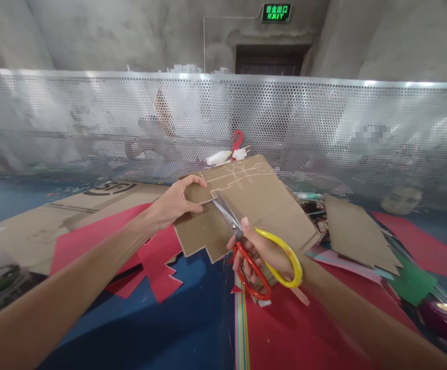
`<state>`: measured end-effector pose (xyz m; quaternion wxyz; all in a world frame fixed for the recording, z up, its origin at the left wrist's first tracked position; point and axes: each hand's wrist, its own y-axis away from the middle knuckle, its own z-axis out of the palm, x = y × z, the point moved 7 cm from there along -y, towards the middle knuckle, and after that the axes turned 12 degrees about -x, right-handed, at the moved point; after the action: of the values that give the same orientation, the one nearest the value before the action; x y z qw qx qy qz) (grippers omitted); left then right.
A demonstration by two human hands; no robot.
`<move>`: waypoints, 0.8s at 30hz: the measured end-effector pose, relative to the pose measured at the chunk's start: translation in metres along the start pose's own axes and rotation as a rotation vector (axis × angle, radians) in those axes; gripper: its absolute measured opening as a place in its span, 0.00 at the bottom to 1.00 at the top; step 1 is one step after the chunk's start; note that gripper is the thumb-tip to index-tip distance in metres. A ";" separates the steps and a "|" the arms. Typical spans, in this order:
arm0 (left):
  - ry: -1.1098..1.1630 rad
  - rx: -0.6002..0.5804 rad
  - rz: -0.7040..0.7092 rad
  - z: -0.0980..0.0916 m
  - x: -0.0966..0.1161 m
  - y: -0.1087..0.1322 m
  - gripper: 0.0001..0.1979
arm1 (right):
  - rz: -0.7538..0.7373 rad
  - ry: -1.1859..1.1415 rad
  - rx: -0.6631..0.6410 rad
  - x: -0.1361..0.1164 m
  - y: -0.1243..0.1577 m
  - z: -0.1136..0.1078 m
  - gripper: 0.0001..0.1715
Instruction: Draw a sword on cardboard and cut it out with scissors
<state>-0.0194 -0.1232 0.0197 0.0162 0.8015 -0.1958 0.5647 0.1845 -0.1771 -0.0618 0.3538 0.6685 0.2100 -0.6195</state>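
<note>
A brown cardboard piece [269, 200] with a white outline drawn on it is held up in front of me, tilted. My left hand [181, 200] pinches its left edge between thumb and fingers. In my right hand [256, 246] is a pair of scissors [234, 226] with one red and one yellow handle loop. Their metal blades point up and left and meet the cardboard beside the drawn line, near my left fingertips. The lower edge of the cardboard has a stepped cut. Some of my right fingers are hidden behind the handles.
Red paper [162, 272] with jagged cuts lies on the blue table [138, 329]. More cardboard [356, 231] and a green sheet [412, 277] are on the right. A perforated metal panel [304, 118] stands behind, with a white bottle [218, 158] before it.
</note>
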 end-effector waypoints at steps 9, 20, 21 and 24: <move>-0.003 -0.032 -0.022 0.002 -0.005 -0.001 0.27 | -0.034 0.106 0.104 -0.001 0.003 0.001 0.41; 0.033 -0.108 -0.038 -0.004 0.000 0.001 0.27 | 0.033 0.175 0.147 -0.006 0.015 0.001 0.39; 0.042 -0.110 -0.037 -0.004 0.001 0.002 0.27 | 0.037 0.182 0.156 -0.007 0.015 0.002 0.40; 0.057 -0.112 -0.036 -0.004 0.000 0.002 0.27 | 0.049 0.204 0.187 -0.005 0.015 0.001 0.40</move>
<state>-0.0236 -0.1243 0.0212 0.0769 0.7863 -0.2122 0.5752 0.1943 -0.1870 -0.0536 0.2818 0.7630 0.1698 -0.5564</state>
